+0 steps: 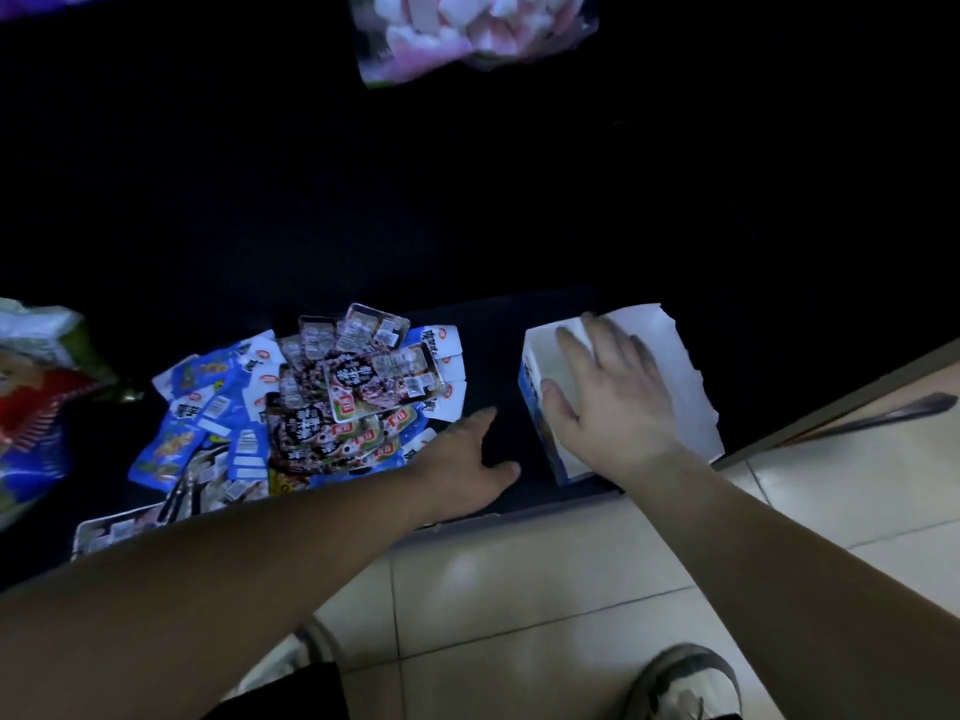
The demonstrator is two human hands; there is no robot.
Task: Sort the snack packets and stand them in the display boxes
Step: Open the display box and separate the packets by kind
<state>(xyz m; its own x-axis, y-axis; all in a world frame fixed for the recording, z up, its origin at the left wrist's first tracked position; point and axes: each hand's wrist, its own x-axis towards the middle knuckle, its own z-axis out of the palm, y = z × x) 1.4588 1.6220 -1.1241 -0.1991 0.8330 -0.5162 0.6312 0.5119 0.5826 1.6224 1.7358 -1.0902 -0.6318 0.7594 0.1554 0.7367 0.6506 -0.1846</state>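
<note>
Over the display box (675, 376), the blurred right hand (608, 387) spreads, perhaps touching; left hand (467, 454) lies open, empty.

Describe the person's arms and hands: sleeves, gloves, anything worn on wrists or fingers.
The left arm and right arm are bare as far as the frame's edge, with no sleeves in view. The left hand and right hand wear no gloves. No watch, bracelet or ring shows, though the picture is dim and the right hand is slightly blurred.

Print on snack packets (311, 407) too blurred to read.
</note>
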